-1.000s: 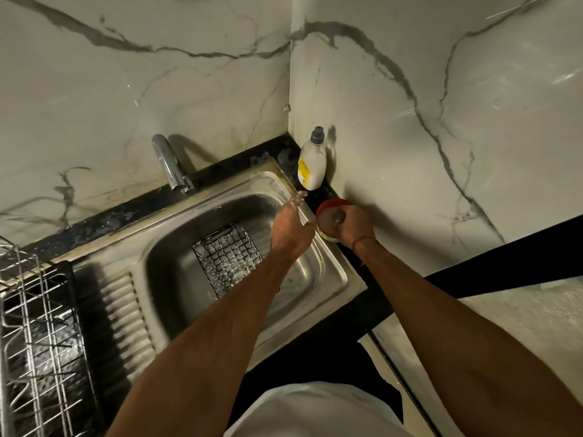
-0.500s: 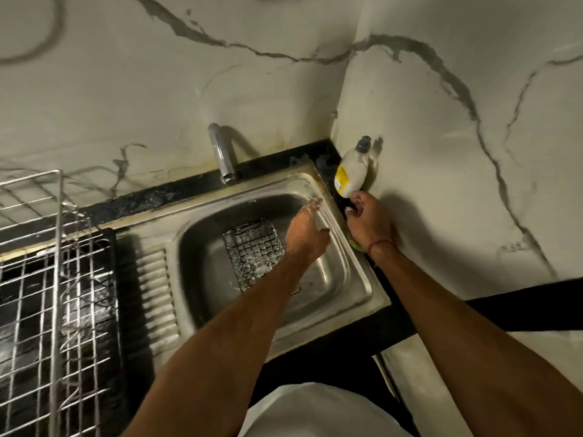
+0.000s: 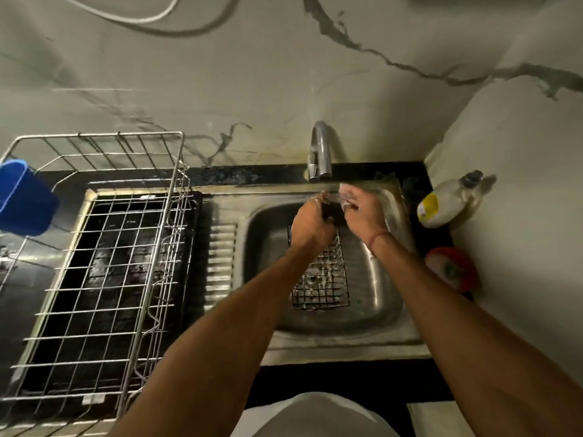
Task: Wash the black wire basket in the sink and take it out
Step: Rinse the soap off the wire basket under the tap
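Note:
The black wire basket (image 3: 325,279) lies foamy on the floor of the steel sink (image 3: 391,313). Both of my hands are raised above its far end, just under the spout of the tap (image 3: 320,152). My left hand (image 3: 310,223) shows its back, its foamy fingertips reaching toward the spout and holding nothing that I can see. My right hand (image 3: 362,212) is close beside it with white foam on its extended fingers, and it has a red thread at the wrist. Neither hand touches the basket.
A steel dish rack (image 3: 94,279) stands on the drainboard at left, with a blue cup (image 3: 22,197) hung on its far corner. A soap bottle (image 3: 448,203) and a red dish with a scrubber (image 3: 451,269) sit right of the sink against the wall.
My right hand left the red dish and the bottle and came over the sink. Both hands now meet under the tap. The view swung left, so the dish rack shows.

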